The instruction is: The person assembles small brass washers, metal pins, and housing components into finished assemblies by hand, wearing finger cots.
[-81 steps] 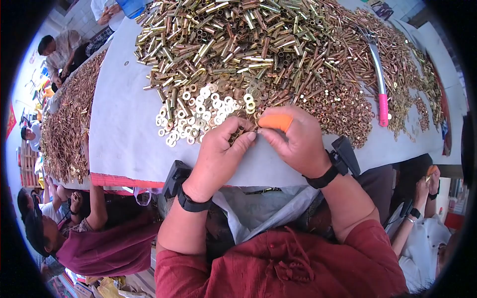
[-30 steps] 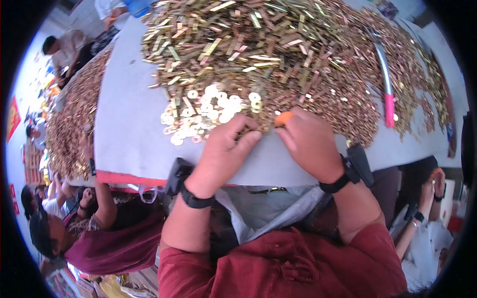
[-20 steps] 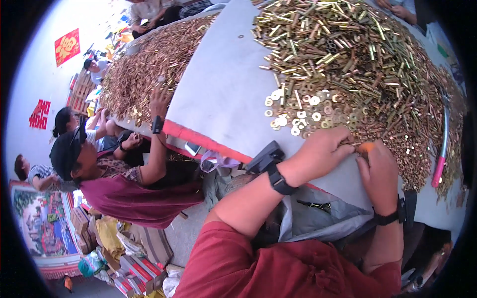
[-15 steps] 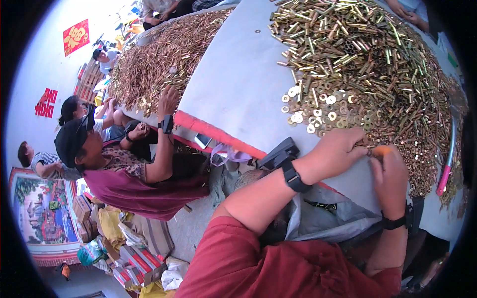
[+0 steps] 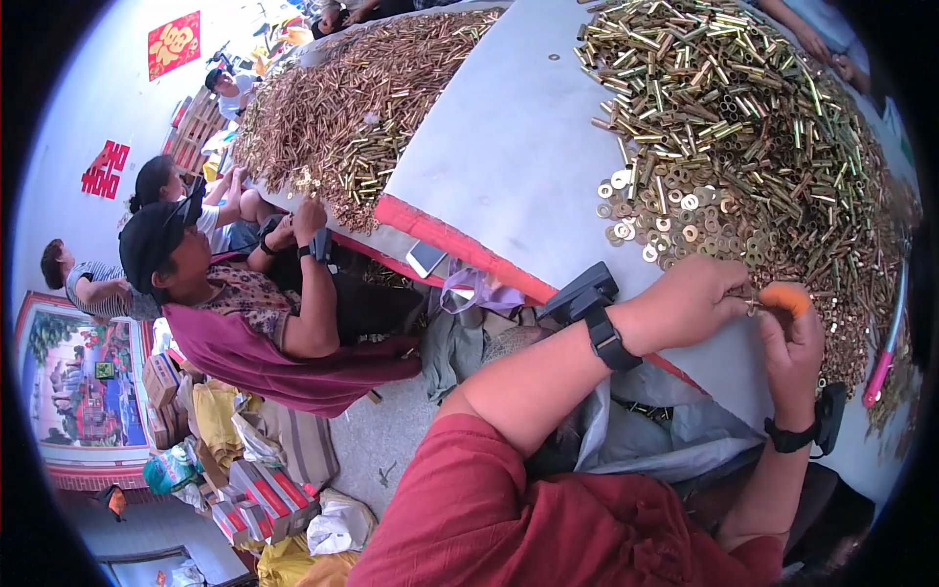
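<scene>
Presently | left: wrist box (image 5: 584,293) could snag the desk (image 5: 528,161) edge if the arm drops | washers (image 5: 691,234) far, scatterable by a knock | left hand (image 5: 687,305): grip narrow, pinching a small metal piece (image 5: 752,301), apparently, between both hands; could drop if fingertips slip | right hand (image 5: 794,342): grip on it unclear; orange finger cover (image 5: 785,298) may dull feel.

Small brassy piece (image 5: 752,301) (partly hidden) between hands (image 5: 689,305) (image 5: 794,342)

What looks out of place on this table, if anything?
One small ring-like piece lies alone on the pale tabletop, left of the metal pile; the washers are grouped together, so it seems stray.
</scene>
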Action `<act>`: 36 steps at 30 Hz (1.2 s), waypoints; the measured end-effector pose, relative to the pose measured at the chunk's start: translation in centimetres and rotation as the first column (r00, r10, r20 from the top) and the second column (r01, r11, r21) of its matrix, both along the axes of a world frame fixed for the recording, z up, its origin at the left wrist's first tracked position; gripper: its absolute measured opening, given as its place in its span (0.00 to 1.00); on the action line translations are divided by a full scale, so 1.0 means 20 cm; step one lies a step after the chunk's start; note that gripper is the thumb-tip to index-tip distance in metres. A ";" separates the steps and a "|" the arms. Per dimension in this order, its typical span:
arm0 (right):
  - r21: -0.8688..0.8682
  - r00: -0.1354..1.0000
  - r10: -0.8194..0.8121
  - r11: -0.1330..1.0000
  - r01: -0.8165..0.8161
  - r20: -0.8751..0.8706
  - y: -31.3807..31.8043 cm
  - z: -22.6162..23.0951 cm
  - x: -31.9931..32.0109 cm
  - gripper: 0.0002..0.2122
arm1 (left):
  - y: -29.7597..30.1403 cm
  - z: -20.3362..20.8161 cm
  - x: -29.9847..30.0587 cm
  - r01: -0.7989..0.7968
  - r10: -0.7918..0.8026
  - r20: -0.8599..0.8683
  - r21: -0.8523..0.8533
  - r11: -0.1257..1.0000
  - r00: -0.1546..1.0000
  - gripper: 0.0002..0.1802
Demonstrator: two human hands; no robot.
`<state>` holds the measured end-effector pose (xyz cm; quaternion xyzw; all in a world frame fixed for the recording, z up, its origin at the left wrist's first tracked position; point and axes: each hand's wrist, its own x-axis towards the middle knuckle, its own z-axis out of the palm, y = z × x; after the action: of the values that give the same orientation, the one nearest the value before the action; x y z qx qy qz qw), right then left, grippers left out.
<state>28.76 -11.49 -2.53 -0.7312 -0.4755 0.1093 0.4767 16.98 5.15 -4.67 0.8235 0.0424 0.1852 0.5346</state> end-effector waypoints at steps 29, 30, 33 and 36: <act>-0.166 0.989 -0.044 0.986 0.020 -0.139 -0.02 0.02 0.06 0.09 | -0.03 0.05 0.05 0.040 -0.045 -0.138 -0.042 0.998 0.989 0.06; -0.093 0.994 -0.011 0.996 0.002 -0.105 -0.01 0.00 0.06 0.09 | -0.02 0.05 0.04 0.031 -0.036 -0.164 -0.034 0.999 0.986 0.06; -0.021 0.999 0.004 1.000 -0.005 -0.051 -0.01 -0.04 0.07 0.08 | -0.01 0.08 0.03 0.047 -0.063 -0.253 -0.070 0.996 0.966 0.06; -0.032 0.999 0.006 0.999 -0.004 0.034 -0.01 -0.05 0.07 0.08 | -0.03 0.07 0.03 0.036 -0.028 -0.204 0.031 0.999 0.978 0.07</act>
<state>30.08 -11.67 -3.56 -0.7393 -0.4836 0.1056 0.4565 17.61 4.52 -3.35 0.8479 0.0805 0.0919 0.5159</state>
